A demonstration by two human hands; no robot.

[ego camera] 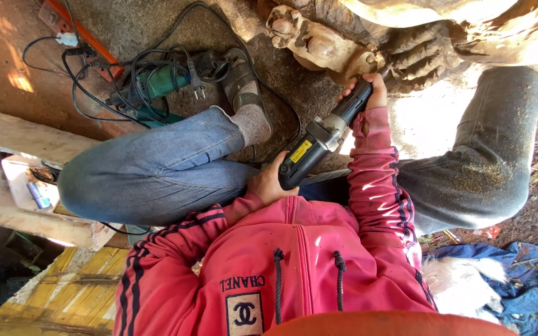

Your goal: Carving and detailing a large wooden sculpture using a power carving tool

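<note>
The person sat on the ground with knees spread, so the carved wooden sculpture point(319, 46) lay between the legs within easy reach. The right hand point(368, 90) was closed around the slim front neck of the black die grinder point(322, 140), steering its tip, which was hidden where it met the carving. The left hand point(269, 183) was wrapped around the tool's rear body, close to the red jacket point(294, 267), bracing the weight. A green power tool point(163, 84) lay apart beyond the left knee amid tangled black cables point(94, 81), near an orange power strip point(79, 34).
</note>
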